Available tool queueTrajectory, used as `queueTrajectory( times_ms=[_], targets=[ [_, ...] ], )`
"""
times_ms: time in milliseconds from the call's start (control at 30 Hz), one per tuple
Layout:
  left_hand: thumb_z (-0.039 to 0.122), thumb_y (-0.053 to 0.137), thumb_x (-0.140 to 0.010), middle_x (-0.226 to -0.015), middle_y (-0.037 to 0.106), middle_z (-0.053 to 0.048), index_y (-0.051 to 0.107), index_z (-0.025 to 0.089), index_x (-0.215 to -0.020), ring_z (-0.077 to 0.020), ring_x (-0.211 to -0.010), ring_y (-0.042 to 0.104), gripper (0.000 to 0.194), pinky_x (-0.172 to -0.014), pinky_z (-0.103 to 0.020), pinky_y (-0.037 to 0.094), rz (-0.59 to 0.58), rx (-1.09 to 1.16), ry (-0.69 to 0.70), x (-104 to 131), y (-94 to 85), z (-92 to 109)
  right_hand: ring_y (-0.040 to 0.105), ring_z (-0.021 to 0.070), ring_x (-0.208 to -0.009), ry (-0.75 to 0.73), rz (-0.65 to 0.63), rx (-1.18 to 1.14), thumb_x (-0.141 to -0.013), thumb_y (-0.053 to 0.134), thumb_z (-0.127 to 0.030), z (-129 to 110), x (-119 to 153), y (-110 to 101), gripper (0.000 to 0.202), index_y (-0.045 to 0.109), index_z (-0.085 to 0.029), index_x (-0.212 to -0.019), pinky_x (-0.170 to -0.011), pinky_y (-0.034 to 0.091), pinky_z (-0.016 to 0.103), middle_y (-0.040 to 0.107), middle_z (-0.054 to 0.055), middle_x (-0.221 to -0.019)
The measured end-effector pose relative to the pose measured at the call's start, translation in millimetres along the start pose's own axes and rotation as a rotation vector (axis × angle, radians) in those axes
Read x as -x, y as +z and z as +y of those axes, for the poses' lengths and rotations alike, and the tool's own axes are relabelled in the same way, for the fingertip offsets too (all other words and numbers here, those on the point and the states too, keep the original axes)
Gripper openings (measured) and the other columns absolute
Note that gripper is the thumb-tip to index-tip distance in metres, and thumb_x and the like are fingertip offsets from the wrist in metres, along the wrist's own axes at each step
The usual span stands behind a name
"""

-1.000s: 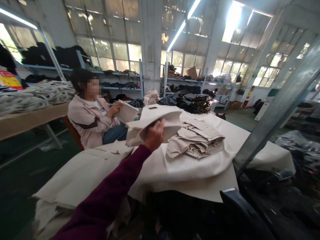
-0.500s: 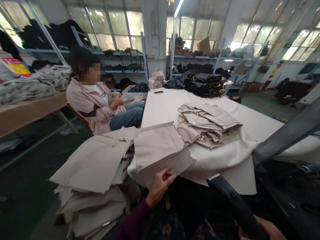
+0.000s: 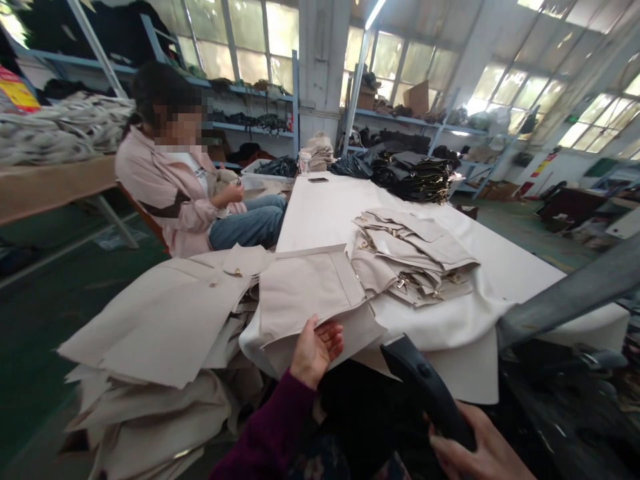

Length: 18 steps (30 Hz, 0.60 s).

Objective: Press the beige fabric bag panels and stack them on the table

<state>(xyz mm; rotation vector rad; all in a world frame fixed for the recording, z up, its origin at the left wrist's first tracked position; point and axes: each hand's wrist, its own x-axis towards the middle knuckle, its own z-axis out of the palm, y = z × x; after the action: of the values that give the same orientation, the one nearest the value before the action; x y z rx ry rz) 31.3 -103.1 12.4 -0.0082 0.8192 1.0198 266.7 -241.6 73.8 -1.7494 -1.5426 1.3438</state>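
My left hand (image 3: 317, 350), in a purple sleeve, is palm up with fingers loosely curled and apart. Its thumb lies at the front edge of a beige panel (image 3: 305, 287), a flat leather-like piece with a stitched strip. Under that edge another beige layer (image 3: 357, 330) hangs out over the table's edge. At the lower right my right hand (image 3: 480, 443) is wrapped round a black handheld tool (image 3: 427, 387) shaped like a hair clipper, its flat head pointing up-left towards the panel. The tool's head is apart from the beige pieces.
Left of the panel, a tall pile of beige pieces (image 3: 150, 320) droops towards the floor. More beige pieces with gold hardware (image 3: 415, 257) lie on the white-covered table (image 3: 320, 213). A seated person (image 3: 170, 180) is at the far left side. A grey metal post (image 3: 575, 300) slants across the right.
My left hand has turned palm up and moved slightly up to the panel's edge. My right hand has come further into view, bringing the black tool left. The view has shifted a little.
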Motion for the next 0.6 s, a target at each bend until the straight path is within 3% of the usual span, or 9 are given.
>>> queueTrajectory(
  times_ms=[167, 300, 467, 600],
  targets=[
    [0.037, 0.037, -0.093, -0.057, 0.066, -0.007, 0.060, 0.008, -0.078, -0.0127, -0.042, 0.057, 0.039, -0.043, -0.025, 0.049, 0.014, -0.003, -0.016, -0.6, 1.3, 2.9, 0.044, 0.0093, -0.035, -0.082, 0.007, -0.078, -0.073, 0.060, -0.034, -5.8, -51.6, 3.8, 0.019, 0.052, -0.017, -0.075, -0.040, 0.036, 0.020, 0.050, -0.007, -0.043],
    [0.028, 0.037, -0.092, -0.056, 0.066, -0.007, 0.059, 0.009, -0.078, -0.0122, -0.041, 0.057, 0.032, -0.042, -0.024, 0.049, 0.058, 0.000, 0.013, -4.1, 1.6, 3.3, 0.046, 0.0100, -0.038, -0.137, 0.012, -0.080, -0.075, 0.062, -0.035, -16.5, -78.9, -0.9, 0.020, 0.054, -0.016, -0.077, -0.042, 0.038, 0.021, 0.051, -0.007, -0.044],
    [0.018, 0.036, -0.091, -0.057, 0.067, -0.008, 0.057, 0.010, -0.076, -0.0122, -0.041, 0.058, 0.027, -0.044, -0.023, 0.050, 0.077, 0.012, 0.046, -7.2, -0.4, 1.5, 0.047, 0.0099, -0.040, -0.147, 0.085, -0.154, -0.078, 0.061, -0.039, -21.6, -94.2, -14.2, 0.024, 0.054, -0.016, -0.083, -0.042, 0.039, 0.022, 0.050, -0.007, -0.048],
    [0.018, 0.036, -0.092, -0.056, 0.067, -0.009, 0.057, 0.008, -0.076, -0.0126, -0.041, 0.058, 0.028, -0.044, -0.024, 0.050, 0.076, 0.020, 0.061, -6.4, -0.8, 0.6, 0.046, 0.0093, -0.037, -0.148, 0.104, -0.207, -0.076, 0.063, -0.045, -12.5, -90.0, -23.8, 0.033, 0.053, -0.015, -0.086, -0.039, 0.037, 0.021, 0.050, -0.007, -0.046]
  ],
)
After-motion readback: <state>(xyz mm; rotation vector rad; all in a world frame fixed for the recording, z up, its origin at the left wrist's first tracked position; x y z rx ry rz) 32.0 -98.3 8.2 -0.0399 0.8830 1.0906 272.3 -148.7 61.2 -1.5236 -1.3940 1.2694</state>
